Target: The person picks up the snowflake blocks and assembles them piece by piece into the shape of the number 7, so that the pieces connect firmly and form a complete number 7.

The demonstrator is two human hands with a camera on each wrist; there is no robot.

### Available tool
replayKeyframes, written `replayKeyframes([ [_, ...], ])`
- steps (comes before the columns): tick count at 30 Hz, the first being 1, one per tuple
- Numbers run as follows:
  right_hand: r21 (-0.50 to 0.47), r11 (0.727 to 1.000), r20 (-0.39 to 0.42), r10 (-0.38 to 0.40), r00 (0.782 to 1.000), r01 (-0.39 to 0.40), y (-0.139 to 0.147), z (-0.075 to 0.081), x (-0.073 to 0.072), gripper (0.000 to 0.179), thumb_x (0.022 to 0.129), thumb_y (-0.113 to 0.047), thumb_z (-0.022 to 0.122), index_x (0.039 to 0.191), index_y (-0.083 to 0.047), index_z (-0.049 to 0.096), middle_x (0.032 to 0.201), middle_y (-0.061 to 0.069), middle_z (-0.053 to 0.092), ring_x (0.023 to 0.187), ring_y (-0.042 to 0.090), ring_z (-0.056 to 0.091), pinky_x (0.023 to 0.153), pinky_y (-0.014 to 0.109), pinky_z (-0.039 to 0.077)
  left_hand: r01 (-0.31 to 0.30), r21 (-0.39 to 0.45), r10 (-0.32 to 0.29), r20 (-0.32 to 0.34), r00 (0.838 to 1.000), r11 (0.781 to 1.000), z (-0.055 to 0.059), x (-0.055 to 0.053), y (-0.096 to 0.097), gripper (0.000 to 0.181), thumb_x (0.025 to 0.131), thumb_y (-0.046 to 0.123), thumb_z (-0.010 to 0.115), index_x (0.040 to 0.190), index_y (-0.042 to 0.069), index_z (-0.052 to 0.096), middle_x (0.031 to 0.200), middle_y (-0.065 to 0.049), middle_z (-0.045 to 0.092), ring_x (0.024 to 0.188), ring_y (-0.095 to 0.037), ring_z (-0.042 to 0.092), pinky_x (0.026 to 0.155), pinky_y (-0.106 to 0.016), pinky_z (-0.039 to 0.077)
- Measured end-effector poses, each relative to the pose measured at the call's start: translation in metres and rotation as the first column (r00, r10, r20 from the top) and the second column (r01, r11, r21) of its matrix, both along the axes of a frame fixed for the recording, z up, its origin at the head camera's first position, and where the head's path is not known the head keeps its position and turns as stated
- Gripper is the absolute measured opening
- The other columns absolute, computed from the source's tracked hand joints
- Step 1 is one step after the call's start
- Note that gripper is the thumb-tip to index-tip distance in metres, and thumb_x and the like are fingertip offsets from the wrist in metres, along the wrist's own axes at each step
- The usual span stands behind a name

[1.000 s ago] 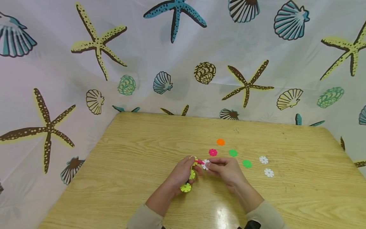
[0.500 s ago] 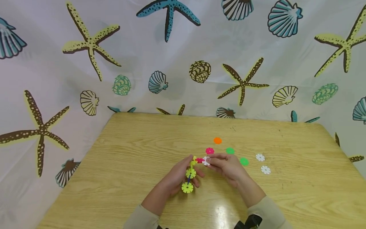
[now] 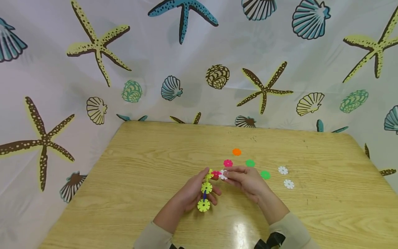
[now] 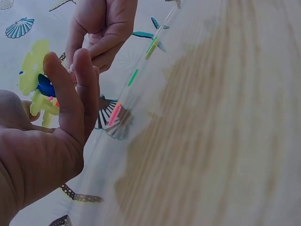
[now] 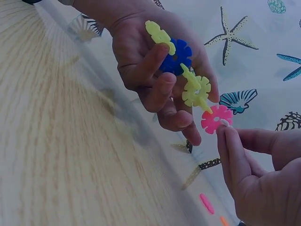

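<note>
A chain of slotted snowflake discs hangs by the left palm, gripped by my left hand (image 3: 193,192). Its lower end is a yellow disc (image 3: 203,205), joined to a blue disc (image 5: 176,57) seen edge-on from the head. More yellow discs (image 5: 196,90) follow, then a pink disc (image 5: 216,118) at the upper end. My right hand (image 3: 248,182) pinches a white disc (image 3: 222,174) between thumb and fingers, up against the pink one. Fingertips cover much of the white disc in the right wrist view, so how deep its slot sits is hidden.
Loose discs lie on the wooden table (image 3: 149,155) beyond and right of the hands: orange (image 3: 237,152), pink (image 3: 228,163), two green (image 3: 250,163) and two white (image 3: 283,170). A shell-and-starfish patterned cloth (image 3: 192,103) rises behind the table.
The left hand has turned the chain, so its lower yellow and blue discs show more openly. The right hand keeps the white disc at the pink one. The head view has shifted slightly.
</note>
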State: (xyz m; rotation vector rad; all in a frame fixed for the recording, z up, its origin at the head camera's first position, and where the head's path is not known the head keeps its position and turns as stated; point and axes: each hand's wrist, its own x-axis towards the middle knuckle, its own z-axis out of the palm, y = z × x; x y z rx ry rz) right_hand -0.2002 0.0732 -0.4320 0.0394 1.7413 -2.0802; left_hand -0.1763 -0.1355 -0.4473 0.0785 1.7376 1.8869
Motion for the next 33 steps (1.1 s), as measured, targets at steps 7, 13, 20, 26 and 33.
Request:
replayKeyframes([
  [7, -0.022, 1.0, 0.018, 0.006, 1.0, -0.005, 0.0, -0.002, -0.001, 0.038, 0.098, -0.001, 0.059, 0.132, 0.015, 0.053, 0.11, 0.01, 0.069, 0.094, 0.012, 0.072, 0.088, 0.023, 0.057, 0.019, 0.022, -0.019, 0.013, 1.0, 1.0, -0.001, -0.001, -0.001, 0.075, 0.105, 0.059, 0.022, 0.14, -0.003, 0.043, 0.09, -0.007, 0.069, 0.065, -0.017, 0.069, 0.064, -0.029, 0.057],
  [13, -0.031, 0.998, 0.007, 0.047, 0.999, -0.047, 0.001, -0.003, 0.0, 0.039, 0.097, 0.0, 0.06, 0.132, 0.016, 0.053, 0.109, 0.008, 0.069, 0.095, 0.012, 0.072, 0.089, 0.024, 0.057, -0.042, 0.029, 0.041, 0.037, 0.998, 0.999, 0.001, -0.002, 0.002, 0.07, 0.103, 0.058, 0.034, 0.131, -0.005, 0.049, 0.095, -0.013, 0.068, 0.069, -0.019, 0.07, 0.067, -0.033, 0.061],
  [20, -0.044, 0.993, 0.013, 0.11, 0.994, -0.109, 0.0, -0.003, 0.001, 0.037, 0.096, -0.002, 0.063, 0.128, 0.015, 0.056, 0.105, 0.008, 0.073, 0.096, 0.013, 0.073, 0.088, 0.023, 0.056, -0.103, 0.04, 0.104, -0.005, 0.995, 0.994, 0.003, -0.001, 0.007, 0.053, 0.101, 0.031, 0.058, 0.14, 0.0, 0.042, 0.131, -0.023, 0.061, 0.092, -0.027, 0.075, 0.077, -0.035, 0.062],
  [26, 0.019, 0.998, -0.025, 0.064, 0.998, -0.064, -0.002, -0.006, 0.003, 0.033, 0.094, -0.005, 0.068, 0.122, 0.012, 0.064, 0.101, 0.005, 0.074, 0.091, 0.012, 0.073, 0.085, 0.024, 0.058, -0.125, 0.066, 0.126, -0.003, 0.992, 0.99, 0.001, 0.0, 0.01, 0.05, 0.098, 0.018, 0.064, 0.143, 0.004, 0.048, 0.117, -0.02, 0.071, 0.094, -0.024, 0.075, 0.076, -0.033, 0.061],
  [33, 0.139, 0.99, -0.1, 0.051, 0.994, -0.037, -0.001, -0.007, 0.0, 0.035, 0.091, -0.016, 0.075, 0.117, 0.006, 0.07, 0.104, 0.007, 0.075, 0.093, 0.015, 0.074, 0.087, 0.031, 0.059, -0.179, 0.07, 0.178, 0.021, 0.984, 0.981, 0.001, -0.001, 0.011, 0.042, 0.098, 0.014, 0.062, 0.139, 0.008, 0.056, 0.126, -0.018, 0.067, 0.095, -0.02, 0.075, 0.069, -0.024, 0.06],
])
